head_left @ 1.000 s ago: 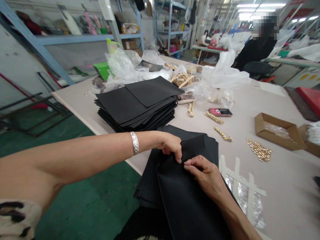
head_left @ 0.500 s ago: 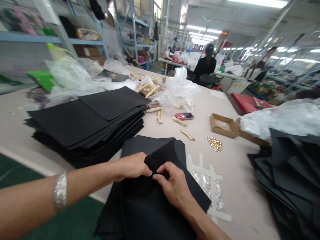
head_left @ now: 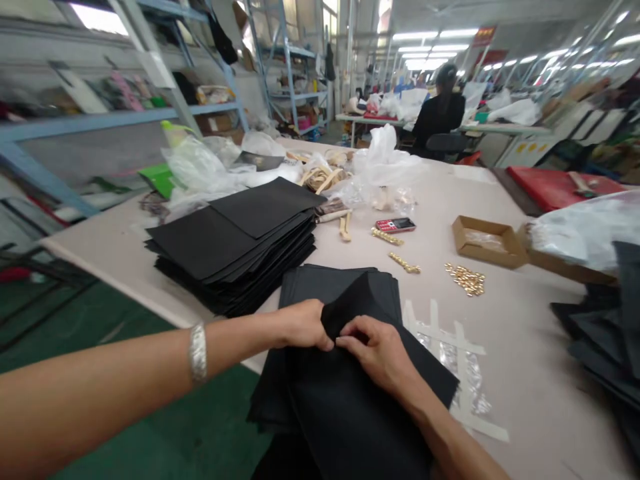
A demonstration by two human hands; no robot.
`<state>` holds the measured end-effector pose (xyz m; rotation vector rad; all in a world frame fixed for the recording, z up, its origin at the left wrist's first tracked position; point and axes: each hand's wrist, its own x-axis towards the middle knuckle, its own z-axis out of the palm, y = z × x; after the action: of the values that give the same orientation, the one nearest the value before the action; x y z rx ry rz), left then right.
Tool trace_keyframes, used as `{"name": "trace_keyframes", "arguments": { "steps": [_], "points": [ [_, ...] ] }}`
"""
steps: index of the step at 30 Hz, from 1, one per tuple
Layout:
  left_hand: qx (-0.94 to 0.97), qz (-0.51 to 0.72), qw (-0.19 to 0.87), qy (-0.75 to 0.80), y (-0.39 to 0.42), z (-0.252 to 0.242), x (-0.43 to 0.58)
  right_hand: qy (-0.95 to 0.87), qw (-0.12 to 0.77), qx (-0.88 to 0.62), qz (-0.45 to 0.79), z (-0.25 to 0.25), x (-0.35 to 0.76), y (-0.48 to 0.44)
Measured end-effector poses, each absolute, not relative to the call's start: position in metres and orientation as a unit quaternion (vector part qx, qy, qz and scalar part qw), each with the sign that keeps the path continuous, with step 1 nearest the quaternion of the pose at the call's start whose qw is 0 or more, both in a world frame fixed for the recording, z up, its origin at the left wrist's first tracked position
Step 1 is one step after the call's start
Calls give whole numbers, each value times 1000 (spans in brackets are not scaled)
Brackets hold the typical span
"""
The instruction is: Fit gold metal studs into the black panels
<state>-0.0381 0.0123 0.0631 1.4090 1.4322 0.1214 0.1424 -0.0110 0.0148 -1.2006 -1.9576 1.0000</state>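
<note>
A black fabric piece [head_left: 360, 407] lies on top of a low pile of the same black fabric at the table's near edge. My left hand [head_left: 303, 325], with a silver bangle on its wrist, pinches the piece's raised top edge. My right hand [head_left: 377, 350] pinches the same edge right beside it, fingertips almost touching the left ones. Both hands are closed on the fabric. Behind them a tall stack of black sheets [head_left: 235, 240] sits on the pale table [head_left: 525, 347].
Gold metal fittings [head_left: 465, 279], a red phone [head_left: 395, 225], an open cardboard box [head_left: 483, 241], taped plastic strips [head_left: 463, 363] and clear plastic bags [head_left: 385, 160] lie on the table. More black fabric [head_left: 607, 327] is piled at the right. A person in black sits at a far table [head_left: 440, 113]. Blue shelving stands at the left.
The view has swung back a little to the left. Both hands stay pinched together on the top fabric's edge, which is lifted slightly higher.
</note>
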Motion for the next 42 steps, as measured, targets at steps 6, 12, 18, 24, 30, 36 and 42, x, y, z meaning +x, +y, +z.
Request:
{"name": "trace_keyframes", "arguments": {
  "steps": [6,12,18,24,30,36,42],
  "points": [
    [550,88,575,599,3,67,-41,-756,321,-402,405,17,152,-13],
    [536,90,585,601,4,66,-47,-763,303,-383,424,15,152,-11],
    [565,75,558,602,7,67,-46,-762,287,-389,430,15,150,-9],
    [585,73,544,597,2,79,-44,-770,270,-409,409,18,145,-8],
    [607,67,538,581,-2,72,-40,-761,291,-467,343,17,137,-21],
    [664,84,455,587,-1,50,-41,-795,264,-473,273,11,135,-19],
    [684,120,461,553,-16,57,-32,-788,277,-475,278,9,139,-21]
  ]
}}
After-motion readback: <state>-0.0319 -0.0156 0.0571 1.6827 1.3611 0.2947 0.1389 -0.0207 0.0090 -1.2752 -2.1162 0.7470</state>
